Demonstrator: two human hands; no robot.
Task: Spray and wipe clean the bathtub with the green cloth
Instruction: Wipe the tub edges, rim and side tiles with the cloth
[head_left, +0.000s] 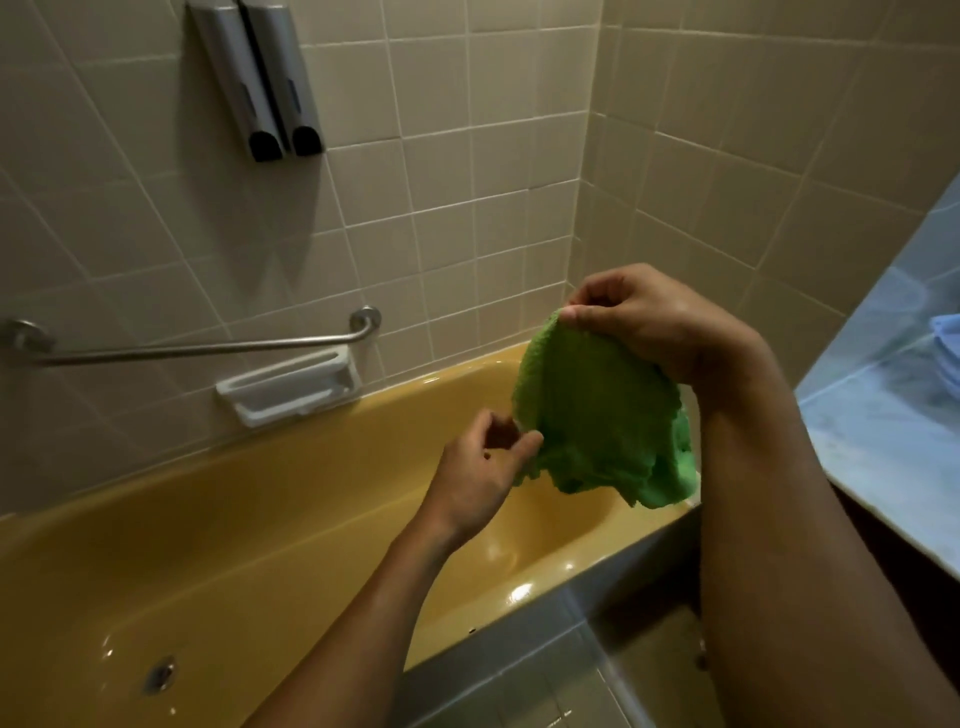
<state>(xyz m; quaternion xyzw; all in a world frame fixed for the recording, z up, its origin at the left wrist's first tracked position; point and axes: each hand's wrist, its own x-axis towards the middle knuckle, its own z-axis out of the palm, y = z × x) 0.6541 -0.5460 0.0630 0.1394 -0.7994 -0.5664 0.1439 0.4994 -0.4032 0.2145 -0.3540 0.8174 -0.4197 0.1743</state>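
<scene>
Yellow bathtub (260, 519), with the green cloth (592, 410) held spread above its corner end.
The cloth is kept clear of the basin, seemingly to be opened out for wiping: its top edge is pinched by the right hand (644, 322), its lower edge by the left hand (483, 467). A blue table (883, 395), wall dispensers (260, 78), a grab rail (197, 349) and a soap dish (291, 387) are ranged around; no obstruction is seen.
</scene>
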